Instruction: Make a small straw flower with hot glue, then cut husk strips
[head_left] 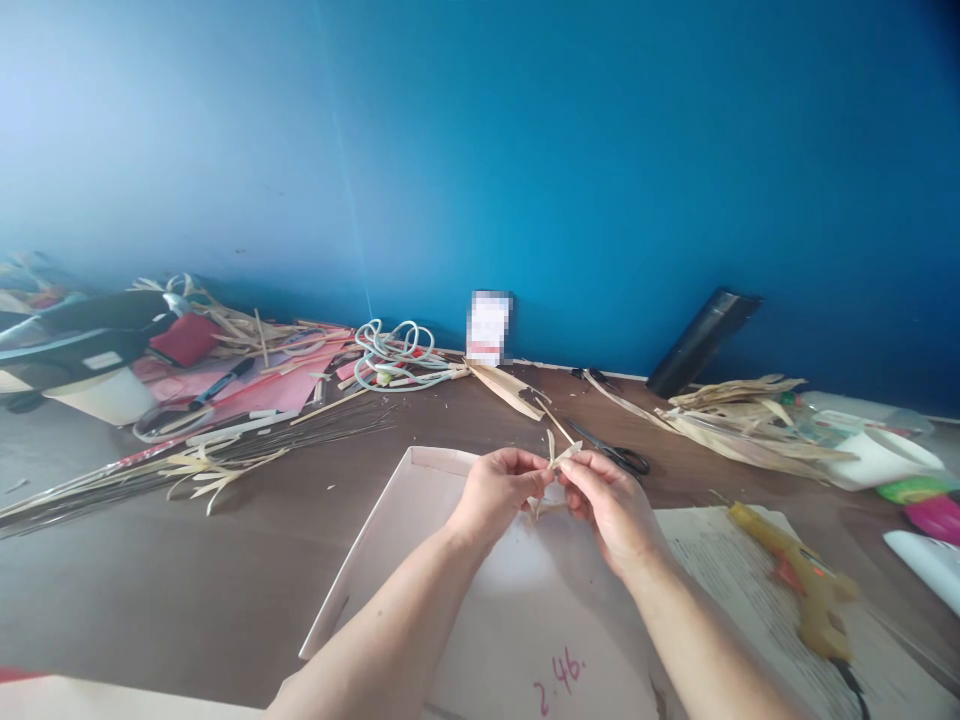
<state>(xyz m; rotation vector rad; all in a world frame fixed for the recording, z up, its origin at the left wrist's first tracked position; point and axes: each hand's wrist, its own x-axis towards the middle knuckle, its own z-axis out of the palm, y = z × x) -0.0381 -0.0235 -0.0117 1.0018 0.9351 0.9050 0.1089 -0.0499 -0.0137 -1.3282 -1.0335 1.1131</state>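
Left hand point(501, 492) and right hand point(609, 502) both pinch a pale strip piece point(553, 450) at fingertips. Strips meet there; ends splay loose, so probably part-formed. Below fingers: shallow carton point(517, 640). Right of them, unheld: glue gun point(806, 590).

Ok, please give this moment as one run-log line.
left hand: pinches husk-like strips | right hand: pinches same strips | beneath: shallow white box | right side: yellow glue gun

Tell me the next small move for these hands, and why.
Perhaps pinch the pale strips firmly where they meet: the left hand and right hand hold them close together, while the upper ends splay apart.
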